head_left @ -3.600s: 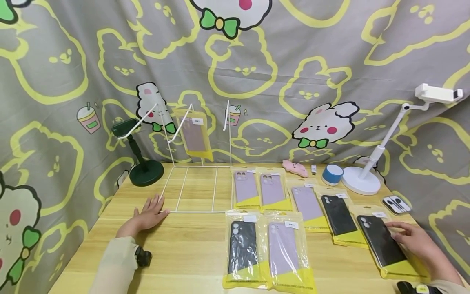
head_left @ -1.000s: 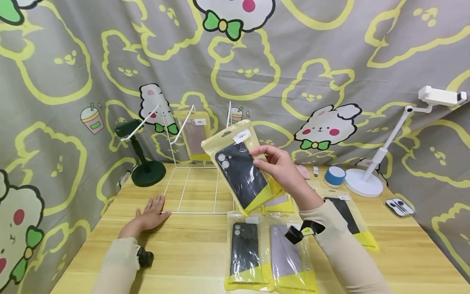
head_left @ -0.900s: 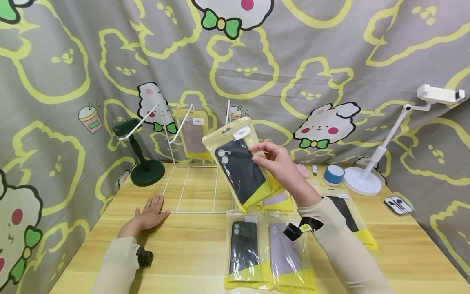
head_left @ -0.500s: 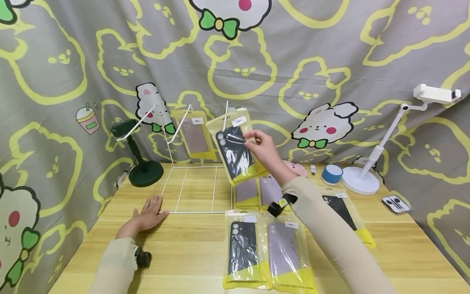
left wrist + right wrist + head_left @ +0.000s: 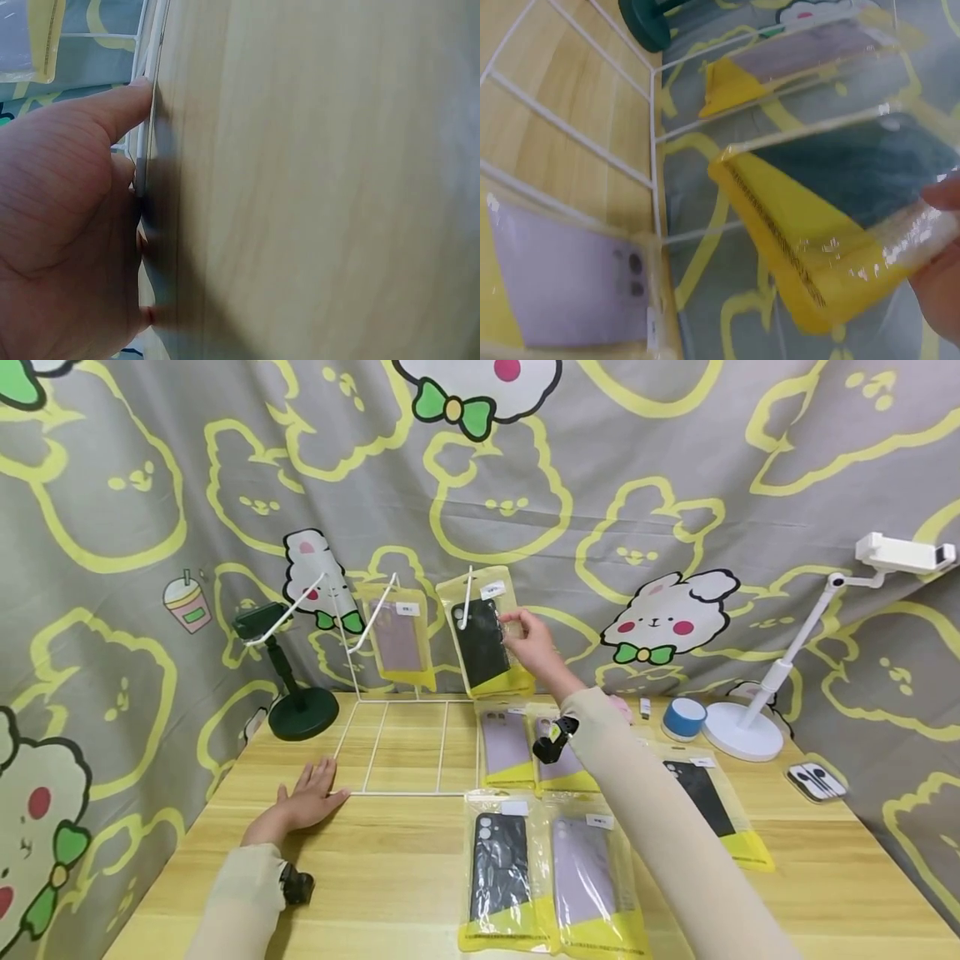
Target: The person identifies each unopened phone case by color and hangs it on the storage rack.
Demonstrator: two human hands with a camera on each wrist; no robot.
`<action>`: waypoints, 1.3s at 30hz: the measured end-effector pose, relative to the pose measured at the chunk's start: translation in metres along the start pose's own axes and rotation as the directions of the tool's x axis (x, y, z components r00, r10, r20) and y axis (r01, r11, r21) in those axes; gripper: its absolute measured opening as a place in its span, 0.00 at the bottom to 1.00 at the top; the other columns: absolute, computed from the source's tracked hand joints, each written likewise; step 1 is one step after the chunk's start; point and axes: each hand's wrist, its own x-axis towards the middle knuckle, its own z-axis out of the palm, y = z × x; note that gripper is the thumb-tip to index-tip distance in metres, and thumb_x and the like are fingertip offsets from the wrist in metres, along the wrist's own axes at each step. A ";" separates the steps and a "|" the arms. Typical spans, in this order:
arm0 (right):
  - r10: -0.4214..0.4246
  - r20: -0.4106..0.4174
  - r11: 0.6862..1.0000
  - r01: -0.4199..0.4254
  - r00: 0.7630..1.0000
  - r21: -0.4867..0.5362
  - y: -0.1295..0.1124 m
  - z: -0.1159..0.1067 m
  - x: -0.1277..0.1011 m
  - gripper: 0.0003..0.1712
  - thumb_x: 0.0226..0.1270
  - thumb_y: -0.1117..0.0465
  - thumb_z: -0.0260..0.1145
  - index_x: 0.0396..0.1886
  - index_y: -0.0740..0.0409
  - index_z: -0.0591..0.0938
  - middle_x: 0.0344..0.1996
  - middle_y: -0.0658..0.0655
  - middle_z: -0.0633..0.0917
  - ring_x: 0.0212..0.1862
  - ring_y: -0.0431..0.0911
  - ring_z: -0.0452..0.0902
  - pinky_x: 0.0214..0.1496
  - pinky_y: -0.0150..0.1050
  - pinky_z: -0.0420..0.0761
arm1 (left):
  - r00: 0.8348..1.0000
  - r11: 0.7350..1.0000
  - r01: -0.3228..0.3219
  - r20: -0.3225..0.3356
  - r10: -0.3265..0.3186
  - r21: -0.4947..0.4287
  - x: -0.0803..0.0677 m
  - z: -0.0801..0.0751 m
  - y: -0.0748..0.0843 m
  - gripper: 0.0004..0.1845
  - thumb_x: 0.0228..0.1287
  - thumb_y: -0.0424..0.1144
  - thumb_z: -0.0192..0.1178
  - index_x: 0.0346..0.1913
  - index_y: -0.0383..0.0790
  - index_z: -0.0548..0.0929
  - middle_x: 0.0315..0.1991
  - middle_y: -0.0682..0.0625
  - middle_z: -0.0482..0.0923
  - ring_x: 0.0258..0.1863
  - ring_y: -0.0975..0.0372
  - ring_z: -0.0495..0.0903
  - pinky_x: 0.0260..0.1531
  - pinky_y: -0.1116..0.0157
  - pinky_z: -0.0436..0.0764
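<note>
Fingers (image 5: pixel 517 625) of the right hand (image 5: pixel 534 647) pinch a bagged black case (image 5: pixel 483 642) up at the rack's (image 5: pixel 405 727) right hook (image 5: pixel 466 597).
Pack sits at the far side of the table (image 5: pixel 390 877), right beside a purple case (image 5: pixel 397 639) hanging on the middle hook; can't tell if the hook is through its hole. Left hand (image 5: pixel 303 797) lies flat, fingers spread and straight, thumb touching the rack's near left corner. More bagged cases lie on the right: two near (image 5: pixel 551 881), others (image 5: pixel 525 743) further back, partly under the sleeve. Green stand (image 5: pixel 288 693) far left, white stand (image 5: pixel 757 710) and blue speaker (image 5: pixel 681 717) far right.
</note>
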 end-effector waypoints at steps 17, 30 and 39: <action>0.143 0.061 0.989 -0.144 0.988 0.023 0.088 -0.116 -0.101 0.22 0.65 0.61 0.64 0.56 0.68 0.74 0.52 0.66 0.76 0.43 0.34 0.77 0.46 0.29 0.78 | 1.000 0.999 -0.021 -0.017 0.020 -0.044 0.001 -0.001 -0.006 0.47 0.70 0.61 0.43 0.73 0.29 0.37 0.73 0.32 0.28 0.70 0.40 0.23 0.54 0.33 0.18; 0.327 0.061 0.874 -0.277 0.943 -0.399 0.132 -0.212 -0.210 0.31 0.69 0.57 0.60 0.62 0.75 0.64 0.58 0.79 0.67 0.57 0.71 0.63 0.53 0.62 0.71 | 1.000 1.000 -0.008 -0.002 0.008 -0.016 -0.002 -0.002 0.001 0.44 0.72 0.57 0.43 0.72 0.26 0.38 0.73 0.30 0.29 0.70 0.38 0.24 0.54 0.32 0.21; 0.422 0.054 0.805 -0.347 0.905 -0.481 0.155 -0.234 -0.228 0.49 0.61 0.52 0.68 0.65 0.80 0.52 0.56 0.89 0.57 0.57 0.79 0.55 0.55 0.69 0.62 | 1.000 1.000 -0.010 -0.005 0.010 -0.016 0.000 0.000 -0.001 0.45 0.72 0.57 0.43 0.72 0.26 0.37 0.72 0.30 0.29 0.70 0.38 0.24 0.54 0.32 0.20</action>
